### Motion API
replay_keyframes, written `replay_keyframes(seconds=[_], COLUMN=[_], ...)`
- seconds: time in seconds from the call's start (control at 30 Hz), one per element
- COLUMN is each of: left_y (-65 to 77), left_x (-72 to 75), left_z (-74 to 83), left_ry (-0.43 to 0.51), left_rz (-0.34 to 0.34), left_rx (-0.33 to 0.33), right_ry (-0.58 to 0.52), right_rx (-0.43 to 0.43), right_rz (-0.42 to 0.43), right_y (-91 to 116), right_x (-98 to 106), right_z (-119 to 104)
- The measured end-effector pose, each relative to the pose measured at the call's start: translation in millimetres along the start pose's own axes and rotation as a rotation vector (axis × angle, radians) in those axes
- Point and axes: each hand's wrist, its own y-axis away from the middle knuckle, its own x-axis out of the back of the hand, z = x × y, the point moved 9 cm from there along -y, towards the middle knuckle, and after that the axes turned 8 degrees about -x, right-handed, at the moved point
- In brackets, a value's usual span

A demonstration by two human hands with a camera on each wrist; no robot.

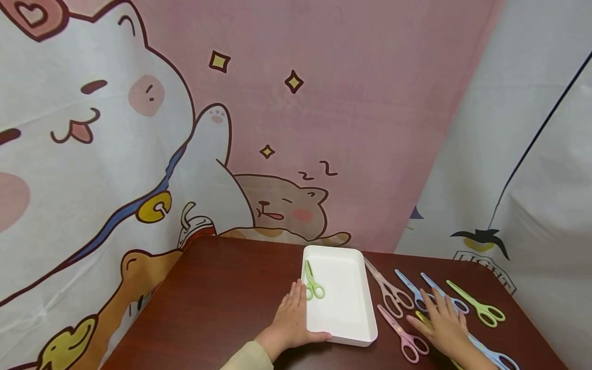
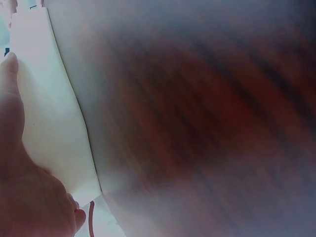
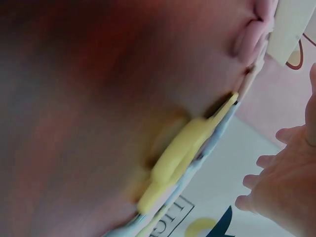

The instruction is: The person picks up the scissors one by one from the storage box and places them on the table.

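My left hand (image 1: 292,321) rests against the left side of a white tray (image 1: 344,303), fingers straight along the wall and thumb stretched across its near end. Inside the tray, by the left wall, lie small green scissors (image 1: 311,277). Over the scissors on the right, my right hand (image 1: 443,326) is spread with nothing in it. Yellow scissors (image 3: 173,158) lie below it, mostly hidden by the hand in the head view. Its fingertips overlap two blue scissors (image 1: 407,281) there. Another blue pair (image 1: 483,349) shows beside the wrist.
Pink scissors (image 1: 393,321) and pale pink scissors (image 1: 381,281) lie right of the tray. Larger green scissors (image 1: 467,297) lie farther right. The dark red-brown table (image 1: 222,303) ends at a cartoon-printed cloth (image 1: 361,128) behind it.
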Motion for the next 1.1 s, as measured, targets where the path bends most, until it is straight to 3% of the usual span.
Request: replay_keyframes(seconds=[0.2, 0.47, 0.67, 0.8, 1.1], left_y=[-0.3, -0.8, -1.1, -0.9, 0.4], left_x=[-1.8, -2.6, -1.9, 0.7, 2.4], left_z=[0.2, -0.8, -2.1, -0.5, 1.3], left_ry=[0.001, 0.005, 0.005, 0.017, 0.009], left_rz=[-0.001, 0.009, -0.010, -0.010, -0.009], left_rx=[-0.002, -0.009, 0.009, 0.003, 0.000], right_ry=[-0.014, -0.067, -0.072, -0.093, -0.063], right_rx=[0.052, 0.090, 0.128, 0.153, 0.203], right_rz=[0.047, 0.019, 0.065, 0.049, 0.055], right_y=[-7, -13, -16, -19, -27], right_x=[-3, -9, -3, -5, -13], right_z=[-22, -46, -70, -85, -114])
